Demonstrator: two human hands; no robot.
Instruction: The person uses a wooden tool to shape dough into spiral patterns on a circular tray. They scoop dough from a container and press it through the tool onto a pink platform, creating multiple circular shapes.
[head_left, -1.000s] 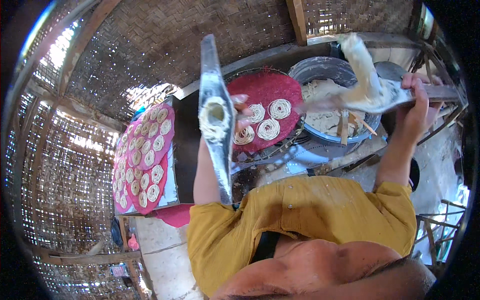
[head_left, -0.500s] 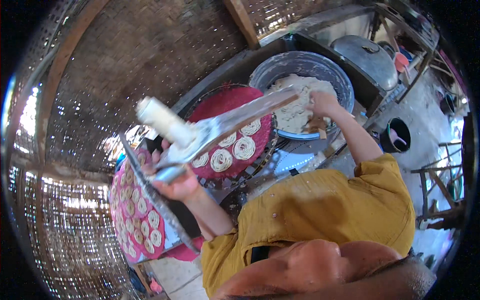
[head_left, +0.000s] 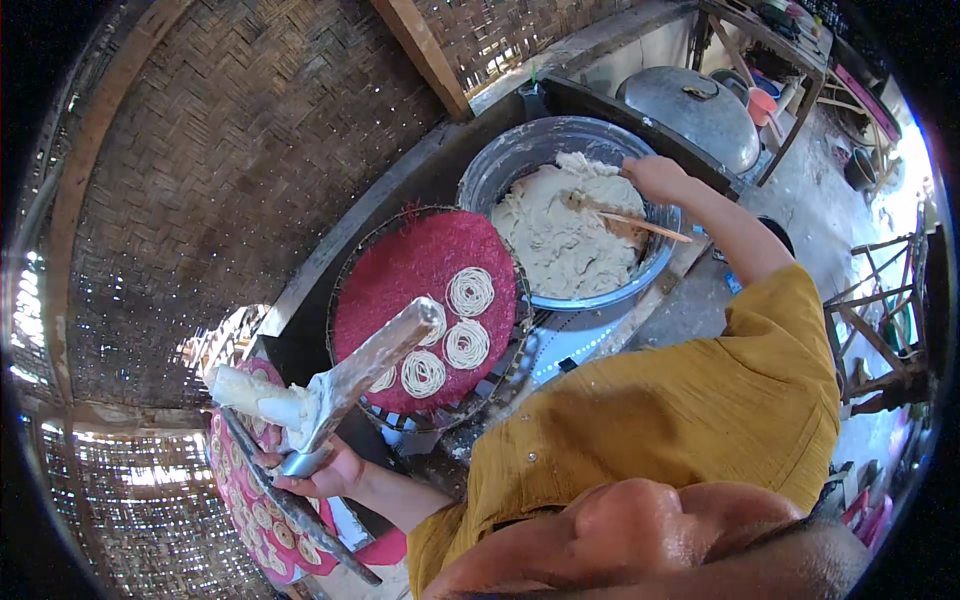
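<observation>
Left hand (head_left: 332,476): closed, gripping a two-part press. Part one is a dough-smeared wooden bar (head_left: 370,365) with a pale cylindrical plug (head_left: 255,397) sticking out of its side, plug pointing to the upper left. Part two is a long, narrow, dark bar (head_left: 302,512) with a short grey metal cylinder (head_left: 306,461) beside it, right at the fingers. Exact finger placement on each part is partly hidden. Press is held up, tilted, left of the tray; bar's far end overlaps the coils in this view.

Right hand (head_left: 657,180): over the far right side of a large round grey-blue basin (head_left: 478,185), fingers curled down at the edge of the off-white sticky dough (head_left: 560,240). Cannot tell whether it grips any; fingertips hidden. A thin light-wood stick (head_left: 650,225) lies across the dough, one end past the rim.

Just left of the basin: round dark-edged tray with a deep-red cloth (head_left: 405,260), bearing several pale noodle-like coils (head_left: 466,344), grouped toward the lower right. More coils on pink round sheets (head_left: 238,480) at lower left. Big domed grey metal lid (head_left: 690,115) sits beyond the basin.
</observation>
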